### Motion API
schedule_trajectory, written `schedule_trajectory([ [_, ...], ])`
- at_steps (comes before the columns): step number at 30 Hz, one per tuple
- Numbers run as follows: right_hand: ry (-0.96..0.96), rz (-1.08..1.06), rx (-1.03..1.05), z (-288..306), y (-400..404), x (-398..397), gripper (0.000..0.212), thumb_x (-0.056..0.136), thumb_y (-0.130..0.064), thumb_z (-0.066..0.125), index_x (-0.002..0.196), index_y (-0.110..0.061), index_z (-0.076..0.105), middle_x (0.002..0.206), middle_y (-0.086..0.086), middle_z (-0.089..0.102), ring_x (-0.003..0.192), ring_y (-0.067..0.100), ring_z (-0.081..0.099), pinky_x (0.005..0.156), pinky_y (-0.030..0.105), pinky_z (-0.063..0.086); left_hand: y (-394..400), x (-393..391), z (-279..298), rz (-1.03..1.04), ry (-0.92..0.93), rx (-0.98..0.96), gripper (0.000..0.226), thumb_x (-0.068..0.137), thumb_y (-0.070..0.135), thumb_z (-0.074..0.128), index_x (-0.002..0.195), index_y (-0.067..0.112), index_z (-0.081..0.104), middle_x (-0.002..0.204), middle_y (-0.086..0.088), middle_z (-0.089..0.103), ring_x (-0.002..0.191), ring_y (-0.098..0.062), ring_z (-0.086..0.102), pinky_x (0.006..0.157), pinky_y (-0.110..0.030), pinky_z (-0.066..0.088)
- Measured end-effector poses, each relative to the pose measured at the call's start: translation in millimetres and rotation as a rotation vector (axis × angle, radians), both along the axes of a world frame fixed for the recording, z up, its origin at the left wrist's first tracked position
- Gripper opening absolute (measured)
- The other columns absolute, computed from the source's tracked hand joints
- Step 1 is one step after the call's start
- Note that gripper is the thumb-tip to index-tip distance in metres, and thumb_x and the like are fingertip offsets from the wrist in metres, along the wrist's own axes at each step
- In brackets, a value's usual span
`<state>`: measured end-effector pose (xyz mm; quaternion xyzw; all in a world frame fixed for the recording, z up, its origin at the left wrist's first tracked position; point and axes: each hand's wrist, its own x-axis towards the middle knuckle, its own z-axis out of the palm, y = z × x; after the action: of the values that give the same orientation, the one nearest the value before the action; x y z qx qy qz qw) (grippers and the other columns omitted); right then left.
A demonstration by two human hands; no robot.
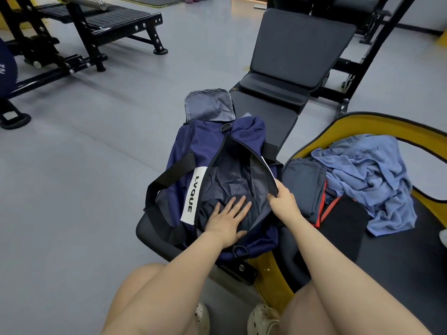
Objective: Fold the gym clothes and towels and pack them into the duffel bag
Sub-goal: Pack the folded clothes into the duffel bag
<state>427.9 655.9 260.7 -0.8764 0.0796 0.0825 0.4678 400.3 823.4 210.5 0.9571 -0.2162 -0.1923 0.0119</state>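
Far left there's a black weight bench frame (92, 27) with bolts all over it, sitting on the grey gym floor (72, 165). Moving in, my navy duffel bag (193, 165) lies unzipped on the seat of an adjustable black bench (290, 68) whose backrest is tilted up behind it. The white strip on the bag's side reads "LVQUE" in black capitals. A grey-lined flap (209, 105) at the far end hangs open.

My left hand (227, 218) is flat inside the bag, fingers straight and spread, pressing down on a dark folded garment (210, 206) that sits at the near end of the main compartment. My right hand (283, 199) pinches the bag's right zipper edge, thumb and fingers curled round it, holding the opening wide.

Just right of the bag, on a black pad with a yellow frame (362, 122), there's a folded grey garment (304, 182) with red trim, a black piece (343, 218) just beside it, and then a crumpled blue towel (372, 180) in a heap. The towel has some faint printed lettering, but I can't read it. My knees and light clogs (263, 317) are at the bottom.
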Motion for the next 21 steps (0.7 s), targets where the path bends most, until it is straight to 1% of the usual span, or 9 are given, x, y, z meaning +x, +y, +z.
schedule_trajectory([
  [3, -0.004, -0.009, 0.011, -0.4, -1.7, -0.4, 0.051, 0.095, -0.004, 0.042, 0.14, -0.027, 0.045, 0.116, 0.004, 0.06, 0.098, 0.016, 0.05, 0.08, 0.021, 0.035, 2.0, -0.9, 8.6, 0.007, -0.053, -0.012, 0.065, 0.101, 0.049, 0.022, 0.148, 0.029, -0.018, 0.157, 0.006, -0.022, 0.146, -0.015, -0.015, 0.118, -0.041, -0.005],
  [6, -0.016, -0.007, 0.007, -0.7, -2.1, -1.0, 0.047, 0.097, -0.011, 0.044, 0.141, -0.029, 0.043, 0.116, 0.005, 0.061, 0.097, 0.018, 0.051, 0.079, 0.023, 0.034, 10.0, -3.1, 26.2, 0.064, -0.248, -0.073, 0.058, 0.103, 0.044, 0.018, 0.15, 0.027, -0.012, 0.159, 0.002, -0.013, 0.147, -0.016, -0.011, 0.118, -0.04, -0.004],
  [8, -0.029, 0.004, -0.005, 0.1, -0.4, -2.5, 0.046, 0.098, -0.016, 0.045, 0.142, -0.029, 0.041, 0.121, 0.005, 0.06, 0.095, 0.015, 0.047, 0.079, 0.023, 0.033, 18.4, -6.6, 36.9, 0.079, -0.379, -0.051, 0.058, 0.104, 0.039, 0.021, 0.151, 0.023, -0.007, 0.16, -0.002, -0.01, 0.147, -0.019, -0.009, 0.118, -0.04, -0.005],
  [10, -0.034, 0.003, -0.009, 0.5, 0.9, -4.6, 0.046, 0.099, -0.02, 0.045, 0.143, -0.027, 0.038, 0.123, 0.007, 0.059, 0.094, 0.015, 0.046, 0.08, 0.023, 0.033, 29.7, -10.1, 44.3, 0.116, -0.437, -0.011, 0.06, 0.103, 0.029, 0.03, 0.152, 0.021, -0.003, 0.159, -0.005, -0.01, 0.147, -0.023, -0.011, 0.117, -0.04, -0.007],
  [12, -0.036, 0.006, -0.027, 1.9, 2.6, -8.1, 0.047, 0.099, -0.022, 0.045, 0.145, -0.026, 0.034, 0.124, 0.008, 0.058, 0.094, 0.016, 0.046, 0.079, 0.024, 0.033, 40.8, -13.1, 48.9, 0.172, -0.438, 0.033, 0.065, 0.099, 0.018, 0.037, 0.152, 0.019, -0.002, 0.159, -0.008, -0.013, 0.146, -0.025, -0.014, 0.117, -0.04, -0.008],
  [15, -0.034, 0.027, -0.089, 0.7, 4.1, -12.2, 0.054, 0.099, -0.024, 0.046, 0.149, -0.024, 0.026, 0.124, 0.011, 0.059, 0.093, 0.019, 0.048, 0.077, 0.028, 0.036, 46.5, -20.0, 54.0, 0.144, -0.431, 0.081, 0.066, 0.098, 0.014, 0.037, 0.152, 0.017, 0.001, 0.159, -0.009, -0.014, 0.146, -0.025, -0.015, 0.116, -0.04, -0.011],
  [16, -0.028, 0.035, -0.112, -0.3, 4.2, -13.0, 0.057, 0.098, -0.025, 0.047, 0.15, -0.024, 0.023, 0.125, 0.012, 0.058, 0.094, 0.021, 0.05, 0.078, 0.03, 0.038, 45.4, -23.1, 55.3, 0.117, -0.432, 0.085, 0.064, 0.099, 0.016, 0.036, 0.152, 0.017, 0.001, 0.159, -0.008, -0.014, 0.146, -0.025, -0.015, 0.115, -0.041, -0.012],
  [18, -0.026, 0.067, -0.152, -0.3, 2.8, -14.9, 0.062, 0.097, -0.029, 0.049, 0.151, -0.025, 0.019, 0.131, 0.012, 0.054, 0.106, 0.027, 0.054, 0.084, 0.035, 0.044, 41.2, -29.2, 57.3, 0.087, -0.429, 0.09, 0.06, 0.102, 0.024, 0.031, 0.152, 0.017, 0.0, 0.159, -0.007, -0.012, 0.146, -0.024, -0.013, 0.115, -0.041, -0.012],
  [21, -0.055, 0.159, -0.224, 10.1, -1.4, -16.7, 0.053, 0.096, -0.034, 0.049, 0.144, -0.024, 0.028, 0.133, 0.007, 0.053, 0.114, 0.029, 0.053, 0.091, 0.041, 0.046, 36.5, -33.3, 60.6, 0.081, -0.381, 0.1, 0.057, 0.104, 0.034, 0.024, 0.152, 0.019, -0.001, 0.16, -0.005, -0.01, 0.147, -0.022, -0.012, 0.116, -0.042, -0.01],
])
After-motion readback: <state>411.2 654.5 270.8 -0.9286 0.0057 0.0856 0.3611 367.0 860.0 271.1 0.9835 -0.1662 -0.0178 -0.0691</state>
